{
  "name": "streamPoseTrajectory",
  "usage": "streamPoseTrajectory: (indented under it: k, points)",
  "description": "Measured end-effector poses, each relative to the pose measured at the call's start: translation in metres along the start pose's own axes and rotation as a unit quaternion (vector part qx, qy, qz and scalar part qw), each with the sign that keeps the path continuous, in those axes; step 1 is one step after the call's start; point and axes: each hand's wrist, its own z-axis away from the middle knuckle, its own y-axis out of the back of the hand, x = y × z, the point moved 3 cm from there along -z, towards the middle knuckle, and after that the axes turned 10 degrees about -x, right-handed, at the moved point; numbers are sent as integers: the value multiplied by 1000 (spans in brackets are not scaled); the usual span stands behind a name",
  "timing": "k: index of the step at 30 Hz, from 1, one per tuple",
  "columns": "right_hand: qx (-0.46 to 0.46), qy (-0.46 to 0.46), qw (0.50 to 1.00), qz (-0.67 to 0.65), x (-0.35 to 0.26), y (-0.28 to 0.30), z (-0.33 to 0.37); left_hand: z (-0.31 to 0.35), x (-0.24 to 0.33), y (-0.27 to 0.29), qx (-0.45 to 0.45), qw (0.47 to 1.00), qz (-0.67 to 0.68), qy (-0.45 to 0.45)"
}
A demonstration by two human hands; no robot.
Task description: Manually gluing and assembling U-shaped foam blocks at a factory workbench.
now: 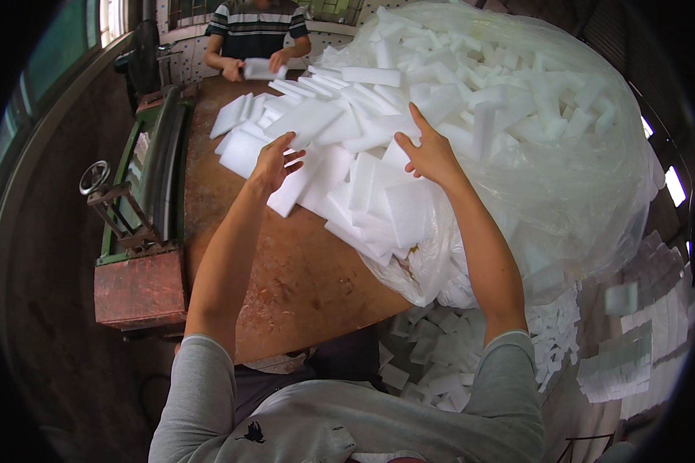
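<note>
White foam sheets (328,174) lie in a loose, overlapping heap on the brown wooden table. My left hand (274,163) is over the heap's near left side with its fingers apart, close to a flat foam sheet (307,117); whether a fingertip touches it I cannot tell. On the right, my right hand (432,157) reaches over the pile, index finger and thumb spread, nothing between them. Below it, several rectangular foam sheets (408,212) lean on one another at the mouth of a large clear plastic bag (548,224).
The bag bulges with foam pieces at the right. A green-framed machine with rollers (162,170) and a handwheel (95,177) borders the table's (301,285) left side. Across the table a person in a striped shirt (256,31) holds a white piece. Foam scraps (440,347) litter the floor.
</note>
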Motion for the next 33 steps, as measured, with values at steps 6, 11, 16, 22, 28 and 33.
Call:
streamPoseTrajectory:
  k: [6,11,16,22,28,33]
  points:
    - [202,30,978,-37,56,9,-64,126,8,39,123,978,-96,-137]
    - [317,146,937,-8,36,27,-29,273,-21,79,158,915,-370,41]
    - [39,229,921,-313,6,-22,16,348,-21,66,197,709,-677,11]
    - [-513,154,791,-296,-18,-168,74,363,39,32,233,810,-537,-25]
    - [-545,176,749,-334,-27,-261,71,379,24,65,259,728,-635,4]
    - [-294,442,838,127,-22,-310,80,421,50,126,372,721,-584,-35]
